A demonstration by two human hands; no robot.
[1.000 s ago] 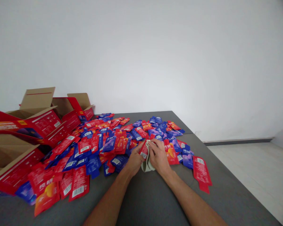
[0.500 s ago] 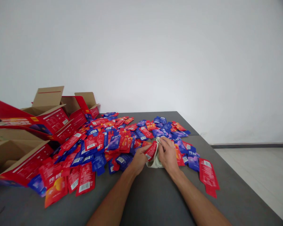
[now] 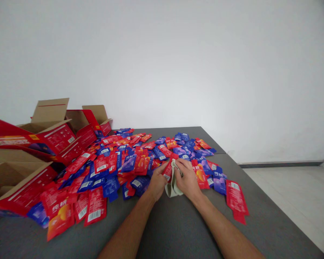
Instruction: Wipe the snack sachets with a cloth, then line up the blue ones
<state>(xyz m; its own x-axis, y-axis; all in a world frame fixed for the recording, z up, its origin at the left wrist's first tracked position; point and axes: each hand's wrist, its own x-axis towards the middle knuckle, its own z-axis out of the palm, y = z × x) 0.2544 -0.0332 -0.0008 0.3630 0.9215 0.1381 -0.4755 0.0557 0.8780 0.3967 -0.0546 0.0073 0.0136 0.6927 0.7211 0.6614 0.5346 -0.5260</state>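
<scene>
My left hand (image 3: 157,182) is closed on a red pouch (image 3: 167,172) with a white barcode label, held up at a tilt. Against the pouch's right side lies a folded pale cloth (image 3: 173,187), pinched in my right hand (image 3: 187,178). The cloth's lower folds hang down near the dark table (image 3: 178,223). Red and blue pouches lie right behind both hands; an orange-and-red pouch (image 3: 201,176) is just right of my right hand. Part of the held pouch is hidden by the cloth and my fingers.
A wide heap of red and blue pouches (image 3: 112,185) spreads to the left. Open red cardboard boxes (image 3: 29,187) stand along the left side. More pouches (image 3: 189,145) lie behind my hands, and a single red pouch (image 3: 236,198) lies at the right.
The cloth and my right hand have shifted slightly left and down along the pouch. The pouch now stands more upright, with its red top showing above the cloth.
</scene>
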